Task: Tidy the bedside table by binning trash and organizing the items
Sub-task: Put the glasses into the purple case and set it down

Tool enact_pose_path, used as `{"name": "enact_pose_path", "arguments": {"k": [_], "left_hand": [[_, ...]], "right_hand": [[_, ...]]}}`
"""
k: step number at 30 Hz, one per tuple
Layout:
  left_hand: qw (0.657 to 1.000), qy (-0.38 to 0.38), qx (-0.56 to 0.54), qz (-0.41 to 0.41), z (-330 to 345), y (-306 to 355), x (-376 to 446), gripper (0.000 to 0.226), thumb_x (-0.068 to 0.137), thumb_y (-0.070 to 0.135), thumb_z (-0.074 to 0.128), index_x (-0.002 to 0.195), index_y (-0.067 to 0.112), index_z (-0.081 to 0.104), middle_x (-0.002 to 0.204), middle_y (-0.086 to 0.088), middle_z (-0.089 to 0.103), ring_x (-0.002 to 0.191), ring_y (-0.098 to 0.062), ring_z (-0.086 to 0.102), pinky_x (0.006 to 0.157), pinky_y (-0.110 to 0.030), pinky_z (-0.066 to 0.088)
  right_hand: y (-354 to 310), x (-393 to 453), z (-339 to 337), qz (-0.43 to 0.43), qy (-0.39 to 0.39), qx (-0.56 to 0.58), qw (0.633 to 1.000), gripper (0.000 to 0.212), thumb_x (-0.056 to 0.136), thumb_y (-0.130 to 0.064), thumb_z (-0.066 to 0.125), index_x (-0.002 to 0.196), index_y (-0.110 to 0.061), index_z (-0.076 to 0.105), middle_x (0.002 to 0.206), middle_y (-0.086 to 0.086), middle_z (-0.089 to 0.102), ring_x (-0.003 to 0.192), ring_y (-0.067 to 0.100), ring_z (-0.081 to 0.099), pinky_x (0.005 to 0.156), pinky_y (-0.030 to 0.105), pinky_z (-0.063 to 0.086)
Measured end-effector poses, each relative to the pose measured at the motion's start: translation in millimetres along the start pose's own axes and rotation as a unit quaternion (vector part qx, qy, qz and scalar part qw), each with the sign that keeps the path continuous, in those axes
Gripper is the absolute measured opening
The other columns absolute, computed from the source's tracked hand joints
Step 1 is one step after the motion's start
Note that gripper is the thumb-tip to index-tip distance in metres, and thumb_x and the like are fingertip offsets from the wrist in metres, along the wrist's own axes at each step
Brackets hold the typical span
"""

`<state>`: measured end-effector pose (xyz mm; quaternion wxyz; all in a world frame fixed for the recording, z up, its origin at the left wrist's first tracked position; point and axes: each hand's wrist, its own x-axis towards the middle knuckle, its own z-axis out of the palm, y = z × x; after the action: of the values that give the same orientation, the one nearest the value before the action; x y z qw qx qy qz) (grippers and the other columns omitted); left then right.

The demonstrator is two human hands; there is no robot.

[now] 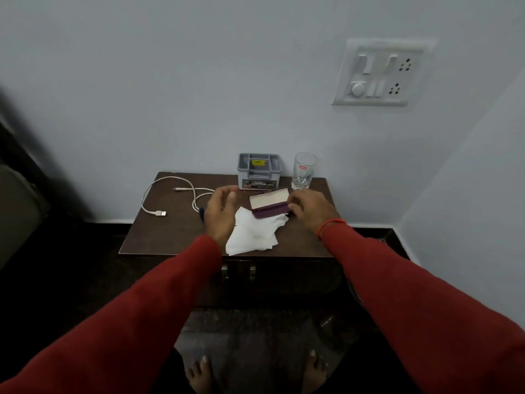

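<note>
Open purple case held over tissues on the bedside table

The right hand (308, 209) grips the right end of an open purple case (270, 205), its fingers (295, 207) curled round that end and pinching it. The case lies tilted on the dark wooden table (176, 231), lid raised to show a pale lining, and rests partly on a heap of crumpled white tissues (252, 236) near the table's front edge. The left hand (221, 211) hovers just left of the case, fingers loosely spread and holding nothing; something small and dark blue peeks out beneath it, too hidden to identify. A white USB cable (170, 199) loops across the left part of the table, plug end toward the front. At the back, by the wall, stands a grey plastic organizer (259, 172), and just to its right an empty drinking glass (304, 170). Both arms wear red sleeves; the right wrist carries a red thread
</note>
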<state>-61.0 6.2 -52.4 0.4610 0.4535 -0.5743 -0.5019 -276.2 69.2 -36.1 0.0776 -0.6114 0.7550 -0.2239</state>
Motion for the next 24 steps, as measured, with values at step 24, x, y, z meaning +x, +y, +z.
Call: {"name": "enact_pose_path", "arguments": {"k": [24], "left_hand": [[0.949, 0.023, -0.243, -0.199, -47.1, -36.1, 39.0, 0.037, 0.106, 0.038, 0.05, 0.128, 0.012, 0.063, 0.136, -0.011, 0.065, 0.116, -0.029, 0.068, 0.086, -0.037, 0.061]], "right_hand": [[-23.4, 70.7, 50.0, -0.12, -0.002, -0.119, 0.986, 0.024, 0.095, -0.017, 0.054, 0.114, -0.019, 0.068, 0.11, 0.006, 0.067, 0.105, 0.031, 0.058, 0.095, 0.045, 0.039]]}}
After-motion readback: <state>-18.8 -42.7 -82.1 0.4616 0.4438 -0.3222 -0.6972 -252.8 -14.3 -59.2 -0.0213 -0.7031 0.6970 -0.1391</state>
